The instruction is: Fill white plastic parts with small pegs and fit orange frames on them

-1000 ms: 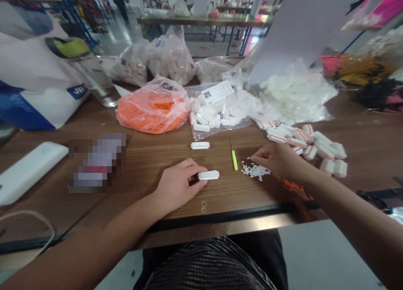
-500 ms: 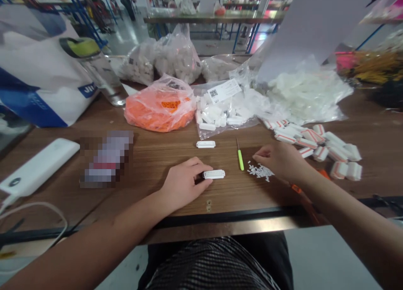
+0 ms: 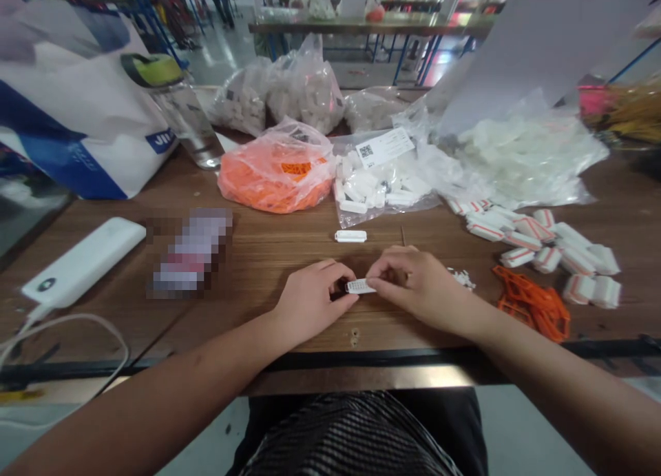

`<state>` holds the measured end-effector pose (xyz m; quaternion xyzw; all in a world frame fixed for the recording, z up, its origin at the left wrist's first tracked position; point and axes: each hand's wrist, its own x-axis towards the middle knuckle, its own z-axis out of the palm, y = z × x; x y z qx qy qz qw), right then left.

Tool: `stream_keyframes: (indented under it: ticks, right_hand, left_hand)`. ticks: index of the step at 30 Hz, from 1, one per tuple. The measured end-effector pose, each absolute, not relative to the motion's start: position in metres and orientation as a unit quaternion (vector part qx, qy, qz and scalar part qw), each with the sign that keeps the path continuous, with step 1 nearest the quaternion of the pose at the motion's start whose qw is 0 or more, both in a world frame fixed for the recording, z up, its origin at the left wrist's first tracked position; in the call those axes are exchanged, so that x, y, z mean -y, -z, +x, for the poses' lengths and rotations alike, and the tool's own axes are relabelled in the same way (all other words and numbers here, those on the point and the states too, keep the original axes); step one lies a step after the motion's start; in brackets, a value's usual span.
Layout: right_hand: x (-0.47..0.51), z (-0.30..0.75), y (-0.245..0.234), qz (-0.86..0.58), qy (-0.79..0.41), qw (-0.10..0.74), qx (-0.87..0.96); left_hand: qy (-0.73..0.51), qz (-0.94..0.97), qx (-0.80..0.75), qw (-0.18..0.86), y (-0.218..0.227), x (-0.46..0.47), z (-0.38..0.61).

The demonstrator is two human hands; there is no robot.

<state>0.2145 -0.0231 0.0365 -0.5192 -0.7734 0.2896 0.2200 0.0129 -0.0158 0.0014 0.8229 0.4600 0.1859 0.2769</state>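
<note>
Right hand (image 3: 421, 290) joins left hand (image 3: 312, 300) on white perforated connector (image 3: 360, 286).

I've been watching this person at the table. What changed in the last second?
The right hand moved left, away from the scattered small white pieces, and took hold of the white multi-hole connector, which the left hand was already holding. Its move uncovered more of the orange plastic frame. The spare white connector and orange-filled bag stayed put.
</note>
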Motion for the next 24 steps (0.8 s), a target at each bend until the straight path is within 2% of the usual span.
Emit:
stream_keyframes:
  ticks: [8,18,24]
  right_hand:
    - [0.013,0.200,-0.018,-0.479,-0.213,0.181,0.832]
    - [0.022,0.198,-0.024,-0.412,-0.118,0.151,0.891]
    - [0.031,0.204,-0.019,-0.415,-0.071,0.193,0.886]
  left_hand:
    - [-0.194,0.825,-0.453,0.277,0.004,0.015,0.012]
    - [-0.184,0.812,-0.473,0.288,-0.001,0.015,0.014]
    - [-0.190,0.806,-0.478,0.291,0.000,0.015,0.014]
